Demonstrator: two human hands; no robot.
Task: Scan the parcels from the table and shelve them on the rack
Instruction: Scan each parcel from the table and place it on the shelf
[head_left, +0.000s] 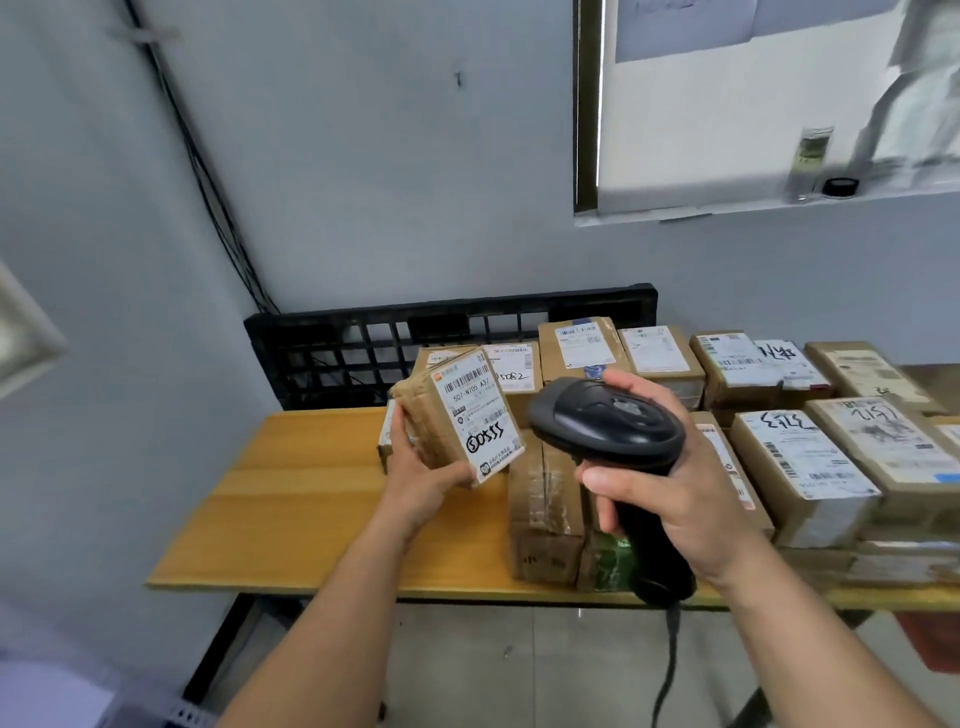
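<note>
Parcel (457, 421): small brown carton, lifted off the surface (291, 499) above its middle, just left of the pile. It is tilted, with the white label (475, 415) facing up and right. The label reads "507-N705 A37" in print, with a handwritten marker code below it.

Left hand (415, 483) grips the parcel from below and from the left. The fingers (397, 431) are curled up the left side and the thumb sits under the lower edge.

Right hand (670, 499) holds a black scanner (602, 426), with the fingers (597, 480) wrapped tight round the handle. The scanner head is just right of the parcel and close to the label's right edge; can't tell if they touch. Its cable (670, 665) hangs below the surface's front edge.

Other parcels (800, 467) are packed from the middle of the surface to the right edge and back to the rear edge, some stacked. Most have labels up, several with marker scrawl. A taped box (545, 519) stands near the front edge, under the scanner.

A black plastic grid (363, 338) stands on edge behind the rear edge, against the wall (363, 156).

Window ledge (727, 210) at upper right carries a clear bottle (810, 161) and a black lid (841, 186) beside it. That area is blurred.
</note>
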